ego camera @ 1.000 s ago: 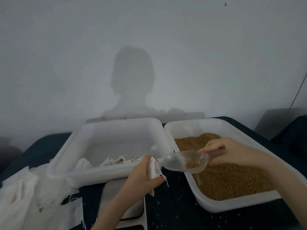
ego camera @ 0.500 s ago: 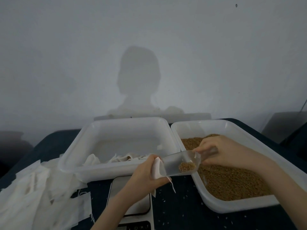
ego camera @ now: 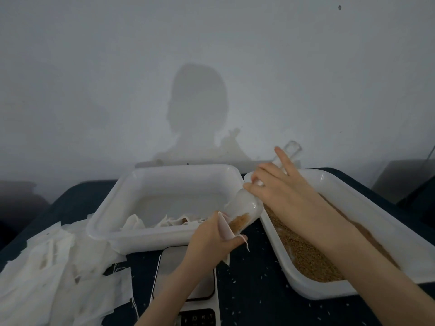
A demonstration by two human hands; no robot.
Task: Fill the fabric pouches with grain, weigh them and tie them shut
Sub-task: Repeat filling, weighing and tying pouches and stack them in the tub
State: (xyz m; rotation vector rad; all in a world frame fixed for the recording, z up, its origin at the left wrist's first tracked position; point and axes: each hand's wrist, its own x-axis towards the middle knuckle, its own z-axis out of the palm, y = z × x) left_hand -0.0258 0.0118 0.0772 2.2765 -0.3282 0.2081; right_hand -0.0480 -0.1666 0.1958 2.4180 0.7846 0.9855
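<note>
A plain, dim indoor workspace, perhaps a home craft or packing table: a bare white wall (ego camera: 94, 78), a dark tabletop (ego camera: 254, 290), white plastic tubs (ego camera: 113, 208), a digital scale (ego camera: 188, 292) and heaped cloth pieces (ego camera: 47, 278).

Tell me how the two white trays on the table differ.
The right tray holds a bed of brown grain; the left tray holds only a few white cloth pieces. The right tray sits angled, the left squarer to the wall. Both are white plastic with rounded corners.

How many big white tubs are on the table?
2. The left tub holds scraps of cloth; the right tub, beside it, holds brown grain. None seems hidden.
</note>
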